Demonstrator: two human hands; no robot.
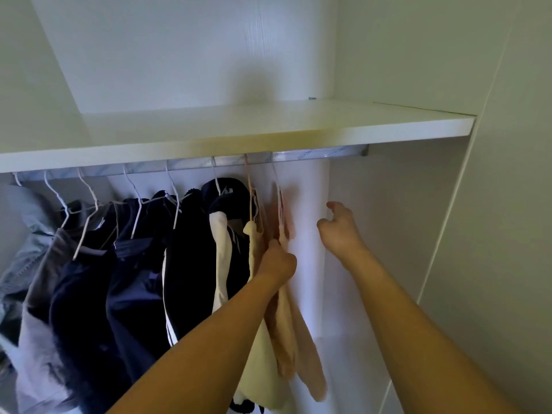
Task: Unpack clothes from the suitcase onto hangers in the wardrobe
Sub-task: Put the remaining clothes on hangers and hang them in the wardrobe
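The wardrobe (388, 234) fills the view, its white shelf (239, 130) running the full width with its front edge just above the metal rail (313, 155). The left and middle of the rail are crowded: a grey-blue garment (21, 234) at the far left, then dark navy clothes (134, 279) pressed side by side on white wire hangers (89, 204), then a navy piece with a cream panel (222, 264). To the right of these hang the pale peach garments (286, 324), the last in the row — beyond them the rail is bare up to its bracket at the right side panel, and the white back wall shows there as open room. The left hand (276, 261) is clenched on the peach garments at their upper part, below their hangers' hooks (274, 171). The right hand (340, 231) is in that open gap, apart from the clothes, fingers (334, 206) loosely curled and grasping nothing. Both bare forearms reach up from the bottom edge of the view.
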